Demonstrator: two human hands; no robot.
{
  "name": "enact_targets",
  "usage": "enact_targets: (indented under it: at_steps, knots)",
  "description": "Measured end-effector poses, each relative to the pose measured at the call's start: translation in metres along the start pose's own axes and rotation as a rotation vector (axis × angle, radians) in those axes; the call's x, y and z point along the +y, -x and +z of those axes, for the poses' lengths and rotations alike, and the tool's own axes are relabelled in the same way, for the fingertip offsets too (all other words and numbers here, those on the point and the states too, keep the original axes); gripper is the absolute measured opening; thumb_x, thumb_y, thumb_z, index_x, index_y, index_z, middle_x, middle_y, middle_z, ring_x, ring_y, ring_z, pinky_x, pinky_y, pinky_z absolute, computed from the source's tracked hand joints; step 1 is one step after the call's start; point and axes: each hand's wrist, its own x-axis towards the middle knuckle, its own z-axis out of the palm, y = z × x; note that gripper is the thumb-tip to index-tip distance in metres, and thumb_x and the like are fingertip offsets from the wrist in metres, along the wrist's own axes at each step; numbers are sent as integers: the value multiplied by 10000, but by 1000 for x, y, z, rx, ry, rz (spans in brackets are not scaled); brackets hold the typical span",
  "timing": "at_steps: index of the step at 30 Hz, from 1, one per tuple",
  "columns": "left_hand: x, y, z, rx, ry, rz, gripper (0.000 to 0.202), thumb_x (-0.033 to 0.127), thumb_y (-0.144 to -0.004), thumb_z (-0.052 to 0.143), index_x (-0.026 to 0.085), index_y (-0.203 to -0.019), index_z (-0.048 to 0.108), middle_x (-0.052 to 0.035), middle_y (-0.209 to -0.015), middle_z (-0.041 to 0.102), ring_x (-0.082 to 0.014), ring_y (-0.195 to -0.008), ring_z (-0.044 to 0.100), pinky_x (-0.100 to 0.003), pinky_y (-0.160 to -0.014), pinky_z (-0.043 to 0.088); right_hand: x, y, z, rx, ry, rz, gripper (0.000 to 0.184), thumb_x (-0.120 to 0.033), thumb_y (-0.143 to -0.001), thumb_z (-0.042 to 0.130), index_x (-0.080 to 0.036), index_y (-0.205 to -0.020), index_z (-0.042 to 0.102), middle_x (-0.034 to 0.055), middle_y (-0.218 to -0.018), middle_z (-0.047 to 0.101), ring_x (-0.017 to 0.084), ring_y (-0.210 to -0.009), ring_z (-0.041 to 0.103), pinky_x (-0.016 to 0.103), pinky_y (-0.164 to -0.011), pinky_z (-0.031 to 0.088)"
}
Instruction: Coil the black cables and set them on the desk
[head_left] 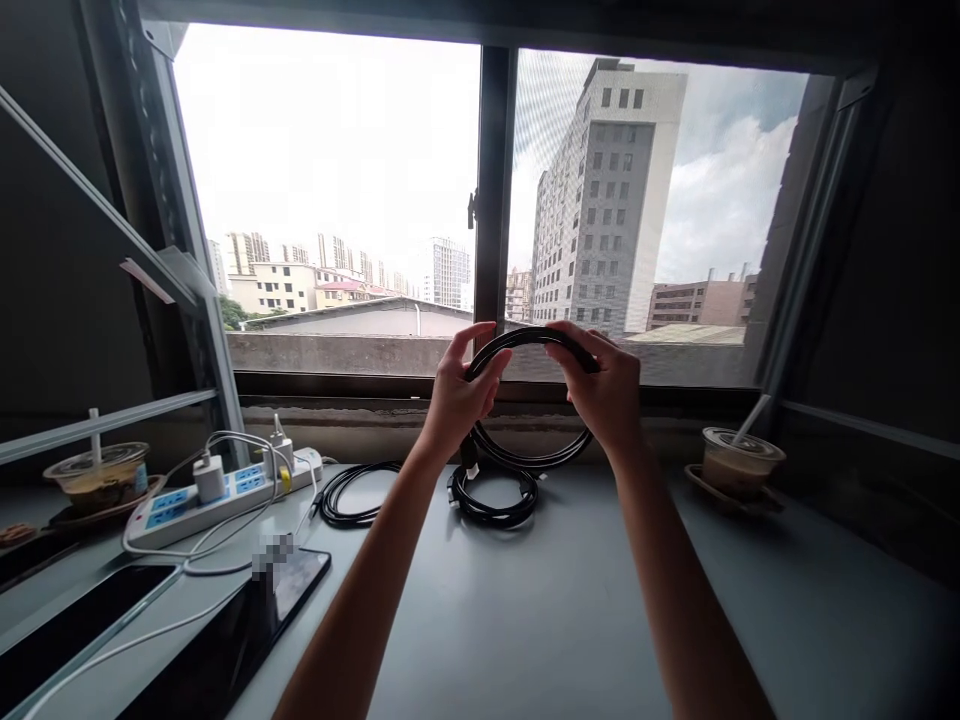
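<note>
Both my hands hold a coiled black cable point(534, 336) upright above the table, against the window. My left hand point(466, 388) pinches the loop's upper left side between thumb and fingers. On the upper right side, my right hand point(606, 375) grips the same coil. A pale connector end point(472, 471) hangs at the loop's lower left. Just below and behind it lies a smaller coiled black cable point(496, 512) on the table, with light plug ends. Another coiled black cable point(352, 497) rests to the left, partly hidden by my left forearm.
At the left stands a white power strip point(240, 490) with plugs and white cords. A dark tablet point(225, 630) and a phone point(75, 630) lie in front of it. Cups with straws stand at the left point(101, 480) and right point(739, 465). A window frame point(495, 200) rises behind the table point(517, 630).
</note>
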Motion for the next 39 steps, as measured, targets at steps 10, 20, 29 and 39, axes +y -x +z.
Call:
enact_targets:
  at_steps: [10,20,29,39]
  knots:
    - [2,-2,-2,134,-88,107,146,300,-738,652,172,-808,657,90,-414,348,-28,-322,259,-195,-322,187,7,-2,6,-1,45,42,321,-449,-748,663,-161,-892,675,58,-905,624,126,-524,558,235,-447,419]
    - [9,-3,-16,152,-9,71,279,345,-709,692,216,-950,636,116,-389,283,-27,-328,187,-177,-319,139,-11,0,-4,-175,-1,305,465,-623,-634,684,-159,-666,657,-13,-480,515,126,-391,505,220,-423,344]
    - [5,-5,-16,112,52,148,310,415,-657,724,182,-854,669,104,-401,302,-27,-337,202,-192,-318,139,-21,-3,-22,-459,-321,541,462,-592,-620,717,-141,-693,646,-33,-564,449,48,-407,412,155,-346,360]
    - [-7,-7,-11,231,-204,364,300,472,-754,612,173,-721,597,87,-435,330,-49,-375,260,-225,-385,187,-26,-4,-20,-438,-397,577,441,-559,-634,729,-137,-728,646,-17,-626,524,30,-344,413,150,-310,356]
